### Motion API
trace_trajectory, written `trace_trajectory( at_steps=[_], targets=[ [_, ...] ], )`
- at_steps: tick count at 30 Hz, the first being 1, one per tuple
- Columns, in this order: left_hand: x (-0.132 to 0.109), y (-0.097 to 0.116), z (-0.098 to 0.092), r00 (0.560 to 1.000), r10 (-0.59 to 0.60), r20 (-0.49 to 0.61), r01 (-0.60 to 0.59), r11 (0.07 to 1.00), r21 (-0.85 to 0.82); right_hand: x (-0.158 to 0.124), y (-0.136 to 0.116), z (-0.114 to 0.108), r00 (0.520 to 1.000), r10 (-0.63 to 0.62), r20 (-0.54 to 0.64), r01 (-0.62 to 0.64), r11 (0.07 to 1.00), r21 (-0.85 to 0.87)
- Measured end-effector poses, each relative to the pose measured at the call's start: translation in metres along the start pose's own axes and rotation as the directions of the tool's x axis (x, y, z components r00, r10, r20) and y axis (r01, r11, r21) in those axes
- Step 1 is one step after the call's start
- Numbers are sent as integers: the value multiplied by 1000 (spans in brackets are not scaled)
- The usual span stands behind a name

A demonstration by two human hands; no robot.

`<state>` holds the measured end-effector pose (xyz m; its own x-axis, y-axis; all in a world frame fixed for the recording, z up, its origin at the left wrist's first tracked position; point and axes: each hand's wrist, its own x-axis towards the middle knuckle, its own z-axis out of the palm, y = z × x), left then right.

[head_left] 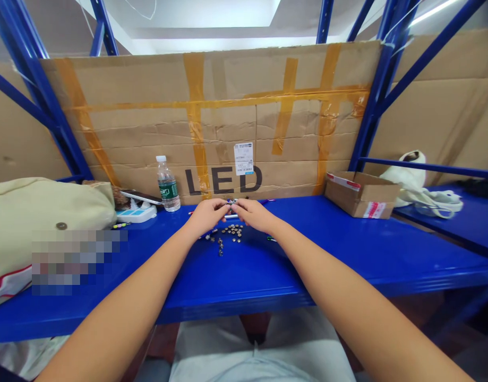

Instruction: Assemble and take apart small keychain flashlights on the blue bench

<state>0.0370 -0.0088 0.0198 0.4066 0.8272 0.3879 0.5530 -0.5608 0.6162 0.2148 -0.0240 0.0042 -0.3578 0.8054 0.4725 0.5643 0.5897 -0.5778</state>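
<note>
Both my hands reach out over the blue table and meet near its back edge, fingertips almost together. My left hand [206,215] is closed in a pinch, and my right hand [253,213] pinches from the other side. Between the fingertips is a small dark bit, too small to name. Just in front of the hands lie several small round metal pieces [232,229], like buttons or caps. A short row of small shiny pieces [220,247] runs toward me. A white stick-like thing [231,216] lies behind them, partly covered by my fingers.
A water bottle [169,185] stands at the back left beside a white power strip [137,213] and a phone-like slab. A cream bag [48,207] covers the left end. An open cardboard box [361,195] sits at the right. A cardboard wall [148,132] closes the back.
</note>
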Motion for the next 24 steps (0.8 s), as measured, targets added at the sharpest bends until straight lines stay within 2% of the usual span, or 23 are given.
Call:
trace_trajectory(
  at_steps=[2,4,10,12,15,17,21,24],
  targets=[
    [1,0,-1,999,-47,-10,47,999,7,0,-1,1,999,-38,13,38,997,-61],
    [1,-1,-1,998,-59,17,59,998,-5,1,-1,2,1000,-17,20,19,997,-75],
    [1,0,2,996,-41,73,54,982,-183,1,1,4,982,149,119,-163,980,114],
    [0,1,2,993,-53,103,73,977,-198,1,2,6,987,126,103,-133,989,58],
    [-1,4,1,988,-75,132,102,973,-205,2,4,8,999,19,39,-13,990,-142],
    [-1,6,1,987,-103,126,127,972,-200,2,5,8,999,-27,36,35,962,-271],
    [-2,9,2,984,-146,105,165,964,-207,1,1,8,998,12,54,11,914,-407],
    [-2,10,2,984,-149,93,165,967,-194,0,-4,7,996,32,80,2,921,-390]
  ],
)
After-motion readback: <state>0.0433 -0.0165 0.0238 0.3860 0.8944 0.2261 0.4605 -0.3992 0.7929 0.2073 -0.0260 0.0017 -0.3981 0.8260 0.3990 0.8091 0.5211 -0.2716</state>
